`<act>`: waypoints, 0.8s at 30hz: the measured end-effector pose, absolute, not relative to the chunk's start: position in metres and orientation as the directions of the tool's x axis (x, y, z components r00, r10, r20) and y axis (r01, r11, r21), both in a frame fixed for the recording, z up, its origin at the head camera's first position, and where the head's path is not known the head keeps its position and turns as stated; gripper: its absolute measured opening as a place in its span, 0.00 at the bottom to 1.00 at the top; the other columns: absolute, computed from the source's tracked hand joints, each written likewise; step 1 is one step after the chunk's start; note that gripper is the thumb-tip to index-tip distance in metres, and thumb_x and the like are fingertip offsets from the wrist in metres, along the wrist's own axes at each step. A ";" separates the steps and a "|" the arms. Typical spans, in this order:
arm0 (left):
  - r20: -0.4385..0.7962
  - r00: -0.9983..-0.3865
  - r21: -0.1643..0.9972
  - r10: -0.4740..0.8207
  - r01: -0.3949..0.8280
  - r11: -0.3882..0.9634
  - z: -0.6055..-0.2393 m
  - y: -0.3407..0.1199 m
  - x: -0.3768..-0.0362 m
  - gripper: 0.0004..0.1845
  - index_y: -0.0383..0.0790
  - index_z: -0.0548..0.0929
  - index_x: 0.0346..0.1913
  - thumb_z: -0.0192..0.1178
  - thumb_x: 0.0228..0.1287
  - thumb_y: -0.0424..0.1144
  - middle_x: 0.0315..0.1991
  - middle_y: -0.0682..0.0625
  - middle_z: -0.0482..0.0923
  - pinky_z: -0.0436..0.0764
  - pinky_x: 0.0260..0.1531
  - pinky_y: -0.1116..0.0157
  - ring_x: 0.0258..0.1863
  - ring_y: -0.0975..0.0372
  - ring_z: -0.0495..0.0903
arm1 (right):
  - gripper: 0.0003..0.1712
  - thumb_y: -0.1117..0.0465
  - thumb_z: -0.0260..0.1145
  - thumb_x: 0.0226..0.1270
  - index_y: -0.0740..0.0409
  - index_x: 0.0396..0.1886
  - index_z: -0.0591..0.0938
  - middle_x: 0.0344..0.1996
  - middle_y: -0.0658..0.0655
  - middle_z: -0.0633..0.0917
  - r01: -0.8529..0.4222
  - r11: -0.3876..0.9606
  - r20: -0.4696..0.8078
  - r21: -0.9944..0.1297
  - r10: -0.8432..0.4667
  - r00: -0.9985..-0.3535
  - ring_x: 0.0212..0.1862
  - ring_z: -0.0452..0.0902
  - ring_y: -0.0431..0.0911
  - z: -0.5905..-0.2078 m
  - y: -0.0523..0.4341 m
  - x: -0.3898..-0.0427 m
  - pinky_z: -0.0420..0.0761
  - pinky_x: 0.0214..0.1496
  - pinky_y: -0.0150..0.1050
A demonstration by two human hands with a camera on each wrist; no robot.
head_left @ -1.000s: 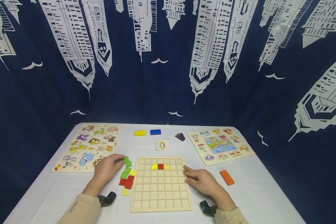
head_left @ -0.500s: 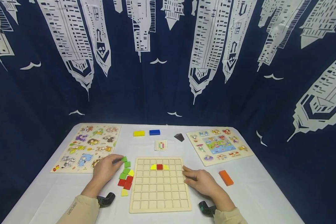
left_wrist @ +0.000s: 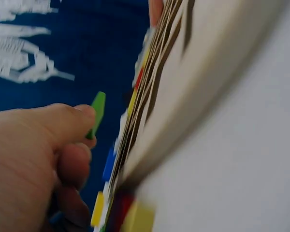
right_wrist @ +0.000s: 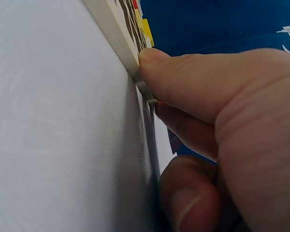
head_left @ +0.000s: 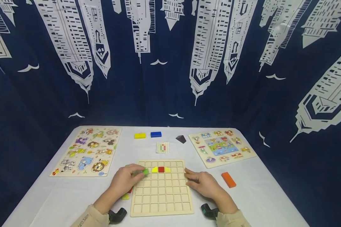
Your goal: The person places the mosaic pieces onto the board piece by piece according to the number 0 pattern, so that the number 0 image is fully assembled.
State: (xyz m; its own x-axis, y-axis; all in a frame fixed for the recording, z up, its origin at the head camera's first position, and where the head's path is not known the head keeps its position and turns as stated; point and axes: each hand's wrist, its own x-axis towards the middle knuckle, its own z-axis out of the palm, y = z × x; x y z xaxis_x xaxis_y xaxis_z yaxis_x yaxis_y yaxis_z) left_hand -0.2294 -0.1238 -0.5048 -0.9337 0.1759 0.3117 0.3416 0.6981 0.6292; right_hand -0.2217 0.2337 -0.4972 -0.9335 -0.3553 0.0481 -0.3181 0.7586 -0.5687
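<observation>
My left hand [head_left: 126, 178] pinches a green square tile [head_left: 146, 171] between thumb and fingers over the upper left of the wooden grid board [head_left: 162, 209]. In the left wrist view the green tile [left_wrist: 99, 112] is tilted on edge, apart from the board. A red square [head_left: 161, 169] lies in the board's second row, with a yellow rounded piece [head_left: 154, 170] on its left and another yellow piece [head_left: 167, 170] on its right. My right hand [head_left: 203, 183] rests its thumb and fingertips against the board's right edge. The left hand mostly hides the loose tiles; a yellow one [head_left: 125, 196] shows.
A small pattern card [head_left: 163, 148] lies behind the board. Beyond it are a yellow block [head_left: 140, 136], a blue block [head_left: 156, 134] and a dark wedge [head_left: 181, 139]. Picture puzzles stand left [head_left: 85, 154] and right [head_left: 221, 147]. An orange block [head_left: 228, 179] lies right.
My left hand has taken a green tile from the loose tiles and moved right with it, over the board. My right hand stays at the board's edge. The head view has shifted slightly.
</observation>
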 end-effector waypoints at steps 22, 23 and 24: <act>0.407 -0.859 0.496 0.309 0.493 0.715 -0.521 -0.094 -0.231 0.04 0.58 0.93 0.36 0.76 0.59 0.45 0.38 0.67 0.80 0.76 0.28 0.73 0.31 0.75 0.77 | 0.24 0.49 0.70 0.70 0.49 0.63 0.84 0.70 0.46 0.77 -0.314 0.759 0.028 -0.571 -0.364 -0.931 0.71 0.74 0.55 -0.497 0.233 -0.221 0.72 0.70 0.59; 0.394 -0.870 0.508 0.296 0.475 0.719 -0.521 -0.093 -0.232 0.04 0.58 0.93 0.36 0.77 0.58 0.45 0.36 0.68 0.79 0.74 0.26 0.74 0.29 0.77 0.75 | 0.24 0.49 0.70 0.70 0.49 0.63 0.84 0.70 0.46 0.77 -0.314 0.758 0.026 -0.571 -0.366 -0.930 0.71 0.74 0.55 -0.497 0.232 -0.221 0.72 0.70 0.59; 0.383 -0.879 0.516 0.285 0.460 0.723 -0.521 -0.093 -0.232 0.04 0.58 0.93 0.36 0.77 0.58 0.45 0.34 0.68 0.78 0.72 0.25 0.74 0.28 0.77 0.73 | 0.24 0.48 0.70 0.70 0.49 0.63 0.84 0.70 0.46 0.77 -0.314 0.759 0.024 -0.571 -0.367 -0.930 0.71 0.73 0.55 -0.497 0.232 -0.221 0.72 0.70 0.59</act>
